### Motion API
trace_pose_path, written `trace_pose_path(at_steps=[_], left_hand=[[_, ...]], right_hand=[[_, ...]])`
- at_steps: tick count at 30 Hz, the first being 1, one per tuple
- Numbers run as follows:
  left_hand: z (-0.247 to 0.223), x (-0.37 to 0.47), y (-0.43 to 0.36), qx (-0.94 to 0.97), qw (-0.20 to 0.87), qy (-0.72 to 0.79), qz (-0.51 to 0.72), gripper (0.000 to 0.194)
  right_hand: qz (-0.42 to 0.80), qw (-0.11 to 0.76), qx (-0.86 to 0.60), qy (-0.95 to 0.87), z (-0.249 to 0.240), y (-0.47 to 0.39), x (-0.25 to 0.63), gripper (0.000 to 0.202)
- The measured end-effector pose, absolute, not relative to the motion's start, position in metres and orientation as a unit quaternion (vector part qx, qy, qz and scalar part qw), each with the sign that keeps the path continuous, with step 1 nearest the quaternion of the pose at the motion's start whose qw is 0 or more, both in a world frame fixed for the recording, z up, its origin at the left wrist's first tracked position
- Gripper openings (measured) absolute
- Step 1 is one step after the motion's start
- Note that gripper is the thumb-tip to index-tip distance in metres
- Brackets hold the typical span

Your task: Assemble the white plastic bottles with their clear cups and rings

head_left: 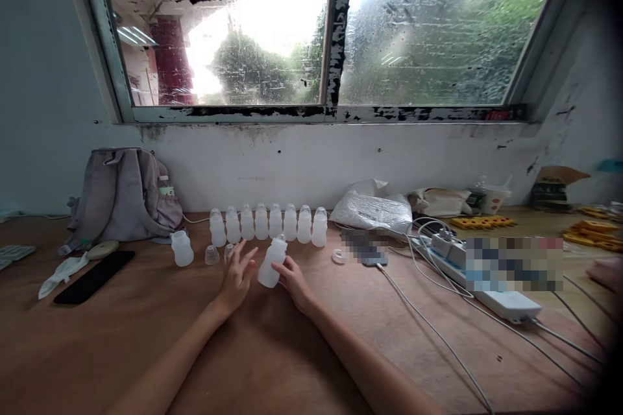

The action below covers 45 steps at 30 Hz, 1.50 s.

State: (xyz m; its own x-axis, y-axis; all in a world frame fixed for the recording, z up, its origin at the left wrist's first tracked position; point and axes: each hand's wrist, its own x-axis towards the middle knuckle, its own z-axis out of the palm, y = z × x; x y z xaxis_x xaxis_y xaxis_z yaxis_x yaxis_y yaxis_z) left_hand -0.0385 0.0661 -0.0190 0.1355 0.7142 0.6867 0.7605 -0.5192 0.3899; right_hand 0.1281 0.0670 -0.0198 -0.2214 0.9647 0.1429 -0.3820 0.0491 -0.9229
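Observation:
In the head view my right hand (pixel 294 280) grips a frosted white baby bottle (pixel 270 267), which leans to the right with a clear nipple at its top. My left hand (pixel 237 277) is raised just left of that bottle, its fingers apart and nothing seen in them. Partly hidden behind those fingers is a small clear piece, likely a cap. A clear dome cap (pixel 211 255) stands on the table left of my left hand. Farther left is a baby bottle (pixel 182 249) with no dome cap on it. Several capped baby bottles (pixel 261 223) form a row behind my hands.
A white ring (pixel 338 257) lies right of my hands, beside a phone (pixel 374 259) on a cable. Farther right is a power strip (pixel 506 303) with trailing cables. A silver bag (pixel 372 207) rests by the wall. At left are a backpack (pixel 124 194) and black phone (pixel 95 277).

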Motion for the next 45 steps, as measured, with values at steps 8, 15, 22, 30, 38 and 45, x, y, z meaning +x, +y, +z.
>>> trace_pose_path(at_steps=[8, 15, 22, 30, 38, 45], left_hand=[[-0.035, -0.085, 0.103, -0.734, 0.162, -0.566, -0.338, 0.04], [-0.028, -0.089, 0.105, -0.681, 0.004, -0.562, -0.47, 0.025], [-0.016, -0.074, 0.094, -0.533, -0.367, -0.419, -0.636, 0.047], [-0.014, -0.061, 0.079, -0.637, -0.386, -0.395, -0.537, 0.045], [-0.018, -0.055, 0.076, -0.656, -0.38, -0.389, -0.524, 0.041], [-0.016, -0.053, 0.073, -0.661, -0.368, -0.404, -0.514, 0.038]], right_hand=[[0.583, 0.565, -0.363, -0.457, -0.015, 0.076, 0.142, 0.033], [0.54, 0.586, -0.413, -0.441, -0.008, 0.074, 0.144, 0.036], [0.494, 0.587, -0.441, -0.465, -0.009, 0.08, 0.149, 0.036], [0.487, 0.579, -0.482, -0.442, -0.009, 0.083, 0.152, 0.047], [0.486, 0.59, -0.474, -0.438, -0.012, 0.085, 0.153, 0.048], [0.466, 0.612, -0.452, -0.451, -0.009, 0.083, 0.152, 0.049]])
